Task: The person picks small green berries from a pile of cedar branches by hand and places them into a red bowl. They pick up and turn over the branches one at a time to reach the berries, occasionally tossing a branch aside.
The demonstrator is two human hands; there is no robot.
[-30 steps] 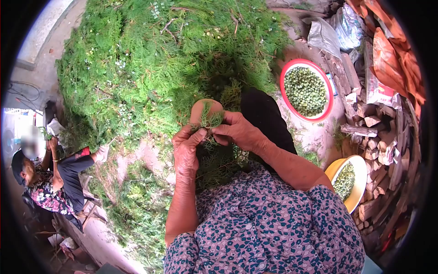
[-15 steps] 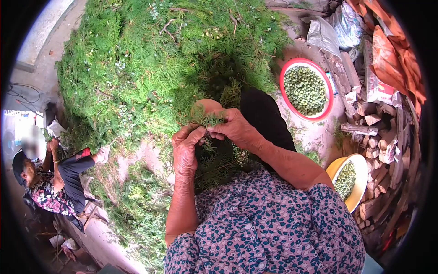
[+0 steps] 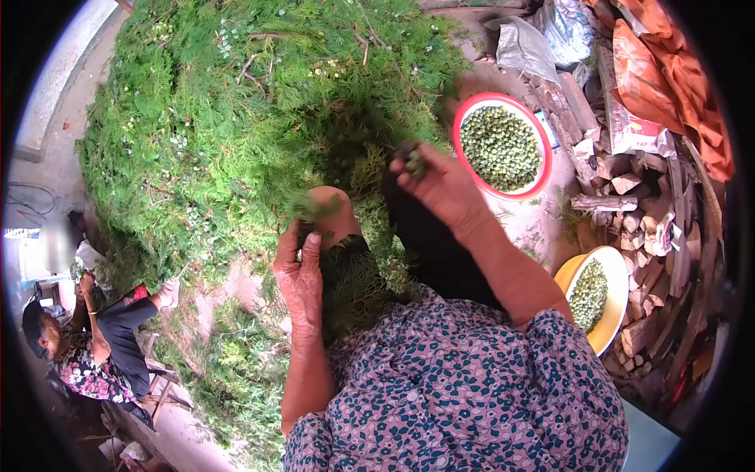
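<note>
Currently your left hand point(image 3: 299, 266) is nearly closing, pinching a blurred green sprig point(image 3: 314, 206) between thumb and fingers. Your right hand point(image 3: 442, 189), ahead and apart from it, is curling around small green cones point(image 3: 414, 160), some showing at the fingertips. Just right of that hand, a red-rimmed basin point(image 3: 491, 97) is holding more cones; a yellow basin point(image 3: 618, 293) is sitting beside your right forearm. Cut branches point(image 3: 212, 118) are spreading ahead and left of both hands.
</note>
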